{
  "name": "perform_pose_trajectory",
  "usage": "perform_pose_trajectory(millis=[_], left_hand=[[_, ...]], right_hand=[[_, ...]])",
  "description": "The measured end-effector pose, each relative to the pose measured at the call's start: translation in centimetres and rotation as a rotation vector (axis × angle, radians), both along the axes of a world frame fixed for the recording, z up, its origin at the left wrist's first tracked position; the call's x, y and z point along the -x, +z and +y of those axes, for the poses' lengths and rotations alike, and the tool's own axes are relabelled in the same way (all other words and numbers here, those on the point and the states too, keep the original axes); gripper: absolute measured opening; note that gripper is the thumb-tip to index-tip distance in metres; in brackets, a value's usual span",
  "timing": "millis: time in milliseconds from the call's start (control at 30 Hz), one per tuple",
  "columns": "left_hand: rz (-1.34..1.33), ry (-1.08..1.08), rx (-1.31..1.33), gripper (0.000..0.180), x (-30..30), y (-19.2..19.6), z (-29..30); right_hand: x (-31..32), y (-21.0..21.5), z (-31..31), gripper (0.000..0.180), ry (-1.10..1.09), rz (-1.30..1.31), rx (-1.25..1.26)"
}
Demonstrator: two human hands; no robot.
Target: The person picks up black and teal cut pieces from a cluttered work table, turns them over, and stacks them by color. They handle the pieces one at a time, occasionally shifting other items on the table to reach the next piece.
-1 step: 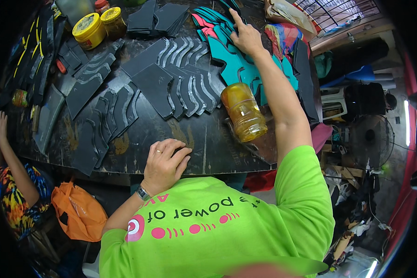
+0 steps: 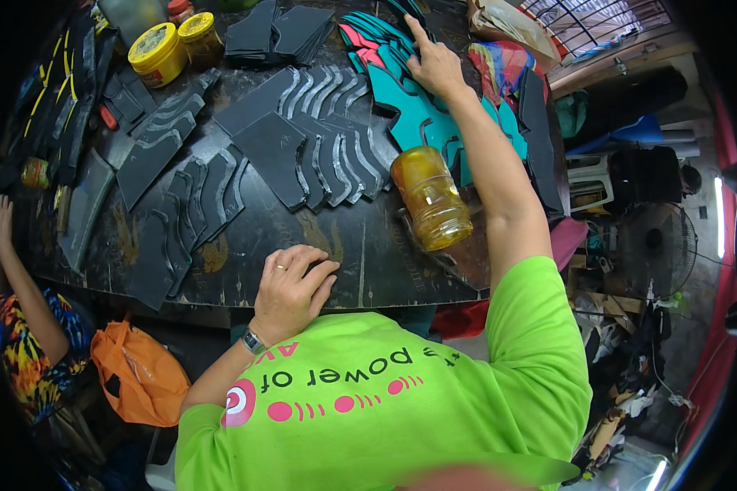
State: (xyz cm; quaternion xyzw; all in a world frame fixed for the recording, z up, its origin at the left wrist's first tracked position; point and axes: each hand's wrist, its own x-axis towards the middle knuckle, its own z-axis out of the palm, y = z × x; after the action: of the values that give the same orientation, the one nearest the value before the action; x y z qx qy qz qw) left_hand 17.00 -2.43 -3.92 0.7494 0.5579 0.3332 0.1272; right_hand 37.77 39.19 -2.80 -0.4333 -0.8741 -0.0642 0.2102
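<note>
My right hand (image 2: 439,72) reaches to the far side of the table, its index finger stretched onto a pile of teal cut pieces (image 2: 405,98). Its thumb is apart from that finger, and I see nothing gripped. Some coral-pink pieces (image 2: 362,45) lie among the teal ones. My left hand (image 2: 293,282) rests on the near table edge with loosely bent fingers and holds nothing. Between my arms is a clear jar of amber liquid (image 2: 431,200). Left of it, dark grey cut pieces (image 2: 270,155) overlap in fanned rows, with shiny strips along their curved edges.
Two yellow-lidded jars (image 2: 157,56) stand at the far left, near a stack of dark pieces (image 2: 278,33). Another person's hand (image 2: 3,219) touches the table's left edge. An orange bag (image 2: 139,372) is below it. A fan (image 2: 653,241) stands at the right.
</note>
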Motion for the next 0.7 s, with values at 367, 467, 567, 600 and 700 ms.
perform_pose_trajectory(millis=[367, 467, 567, 600, 700], left_hand=[[0.012, -0.011, -0.016, 0.02, 0.1, -0.2, 0.0], [0.01, -0.016, -0.012, 0.02, 0.1, -0.3, 0.0], [0.006, -0.021, -0.021, 0.021, 0.1, -0.3, -0.1], [0.002, -0.025, -0.025, 0.021, 0.1, -0.3, -0.1], [-0.025, -0.027, -0.03, 0.021, 0.2, -0.4, -0.1]], right_hand=[[1.4, -0.7, 1.2, 0.086, -0.196, -0.042, -0.069], [1.7, -0.9, 1.8, 0.085, -0.208, -0.038, -0.066], [1.3, -0.7, 2.7, 0.084, -0.215, -0.015, -0.064], [0.8, -0.6, 3.0, 0.084, -0.233, 0.01, -0.053], [-1.4, 0.1, 3.6, 0.084, -0.34, 0.145, 0.011]])
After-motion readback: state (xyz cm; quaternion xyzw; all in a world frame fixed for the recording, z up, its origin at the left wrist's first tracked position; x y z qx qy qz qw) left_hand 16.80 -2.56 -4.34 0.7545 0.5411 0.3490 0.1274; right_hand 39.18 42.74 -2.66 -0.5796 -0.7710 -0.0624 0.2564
